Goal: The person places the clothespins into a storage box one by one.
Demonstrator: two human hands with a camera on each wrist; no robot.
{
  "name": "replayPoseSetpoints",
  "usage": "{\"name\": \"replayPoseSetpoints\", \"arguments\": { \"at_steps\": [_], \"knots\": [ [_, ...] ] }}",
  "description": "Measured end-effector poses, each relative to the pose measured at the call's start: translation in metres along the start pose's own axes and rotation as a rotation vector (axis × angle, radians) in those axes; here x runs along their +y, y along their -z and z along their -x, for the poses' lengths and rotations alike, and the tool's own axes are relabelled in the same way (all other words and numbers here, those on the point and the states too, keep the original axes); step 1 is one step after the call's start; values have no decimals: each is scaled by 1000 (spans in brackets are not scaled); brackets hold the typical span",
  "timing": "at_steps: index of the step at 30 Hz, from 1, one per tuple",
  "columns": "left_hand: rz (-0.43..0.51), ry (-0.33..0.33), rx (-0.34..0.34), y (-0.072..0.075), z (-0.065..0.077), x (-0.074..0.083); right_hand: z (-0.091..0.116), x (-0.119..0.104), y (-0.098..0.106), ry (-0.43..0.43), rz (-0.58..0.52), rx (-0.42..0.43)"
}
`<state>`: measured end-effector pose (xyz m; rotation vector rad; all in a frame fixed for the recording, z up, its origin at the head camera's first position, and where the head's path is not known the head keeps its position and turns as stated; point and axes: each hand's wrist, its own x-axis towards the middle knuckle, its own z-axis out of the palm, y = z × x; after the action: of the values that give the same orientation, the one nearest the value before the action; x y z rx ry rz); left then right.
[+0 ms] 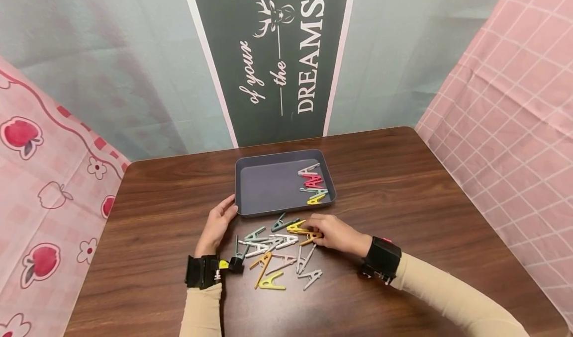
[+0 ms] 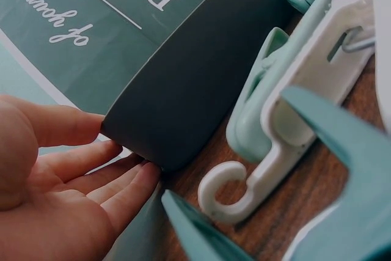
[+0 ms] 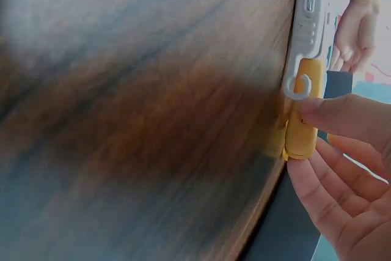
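Observation:
My left hand point(image 1: 217, 226) lies at the near left corner of a dark grey tray point(image 1: 268, 210), fingers fairly straight. In the left wrist view, the thumb point(image 2: 67, 125) meets the rim while other fingertips touch lower on the corner. My right hand point(image 1: 335, 232) pinches an orange-yellow clothespin point(image 3: 302, 129) at the right side of the loose pile, thumb on its outer face. A brighter yellow clothespin point(image 1: 295, 226) lies right beside those fingers. White, green and grey clothespins point(image 1: 257, 248) spread across the table between both hands.
Inside the tray, several clothespins stand in a column along the right wall: grey point(image 1: 309, 169), red point(image 1: 313, 181), green, then yellow point(image 1: 316, 200). Nearer me lie another orange clothespin point(image 1: 264, 267) and a lime one point(image 1: 272, 281). Curtains surround the brown table point(image 1: 380, 178).

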<state>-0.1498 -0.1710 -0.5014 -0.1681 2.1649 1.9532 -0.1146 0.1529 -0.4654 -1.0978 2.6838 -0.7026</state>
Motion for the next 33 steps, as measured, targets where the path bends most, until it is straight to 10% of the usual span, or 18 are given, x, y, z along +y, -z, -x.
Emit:
{"name": "replayPoseSetpoints", "arguments": {
  "at_steps": [33],
  "knots": [
    [4,-10,-1,0,1,1,-3,-7,28,73,83,79]
  ]
}}
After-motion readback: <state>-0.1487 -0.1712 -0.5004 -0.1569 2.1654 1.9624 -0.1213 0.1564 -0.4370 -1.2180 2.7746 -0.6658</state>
